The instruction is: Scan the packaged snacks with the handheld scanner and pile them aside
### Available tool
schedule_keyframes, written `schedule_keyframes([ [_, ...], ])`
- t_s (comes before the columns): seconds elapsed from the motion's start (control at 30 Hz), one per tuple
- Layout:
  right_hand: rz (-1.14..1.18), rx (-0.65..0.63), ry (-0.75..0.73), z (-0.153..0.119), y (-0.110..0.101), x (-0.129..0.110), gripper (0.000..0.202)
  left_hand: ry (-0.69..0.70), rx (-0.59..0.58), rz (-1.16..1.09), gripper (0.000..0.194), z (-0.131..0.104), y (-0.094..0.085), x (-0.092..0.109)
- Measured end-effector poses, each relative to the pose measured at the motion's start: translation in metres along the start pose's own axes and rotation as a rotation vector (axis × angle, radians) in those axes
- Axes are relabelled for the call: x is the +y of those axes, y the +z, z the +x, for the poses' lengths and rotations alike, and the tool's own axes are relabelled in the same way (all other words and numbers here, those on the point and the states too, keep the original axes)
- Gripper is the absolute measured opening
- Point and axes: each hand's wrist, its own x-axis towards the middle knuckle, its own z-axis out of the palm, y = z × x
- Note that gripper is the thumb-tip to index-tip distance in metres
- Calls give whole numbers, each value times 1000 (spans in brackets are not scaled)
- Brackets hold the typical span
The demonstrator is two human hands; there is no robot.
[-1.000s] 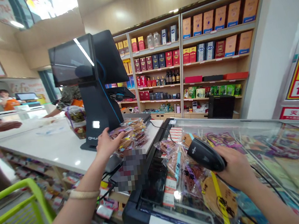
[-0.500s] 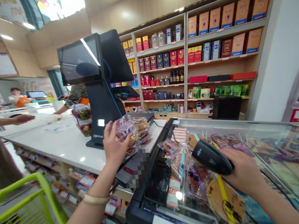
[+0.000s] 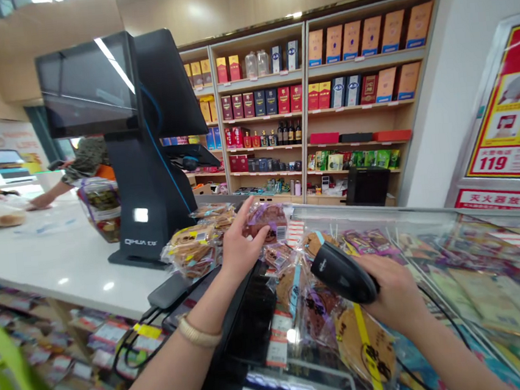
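Note:
My left hand is closed on a clear packet holding a brown round cookie, with purple print and a barcode label facing up. My right hand grips a black barcode scanner, its head angled left toward the packets. Beneath the scanner, several wrapped round cookies with yellow, blue and purple bands lie on the glass case. To the left of my left hand, a pile of similar wrapped cookies rests on the white counter.
A black double-screen register stands on the white counter, beside a packed jar-shaped bag. Another person's arm reaches over the counter at left. A green basket is at lower left. Boxed goods fill wall shelves.
My left hand has carried the cookie packet rightward, from the counter pile to above the glass case near the scanner. The view has turned right. The scanner stays in my right hand.

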Motion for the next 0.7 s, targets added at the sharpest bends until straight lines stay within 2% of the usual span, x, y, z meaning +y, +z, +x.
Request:
schedule_keyframes([
  [0.13,-7,-36,29,3,-3,-2,30,3,-38,-47,67,-2,15,2],
  [0.27,1,-60,57,5,-5,-4,24,-57,-54,-123,68,-5,15,2],
  [0.33,0,-59,79,5,-5,-4,25,-102,-18,-128,68,-3,13,-1],
  [0.4,-2,-41,84,4,-4,-2,26,-153,71,-91,66,-1,11,-10],
  [0.47,-6,-25,74,3,-3,0,28,-251,166,-70,63,1,12,-23],
  [0.53,-7,-14,62,2,-2,3,30,-405,182,-95,63,0,17,-37],
  [0.63,-17,-3,47,0,0,6,31,-659,51,-143,68,-8,30,-53],
  [0.7,-23,-5,29,-1,1,6,31,-786,-46,-179,69,-16,40,-56],
])
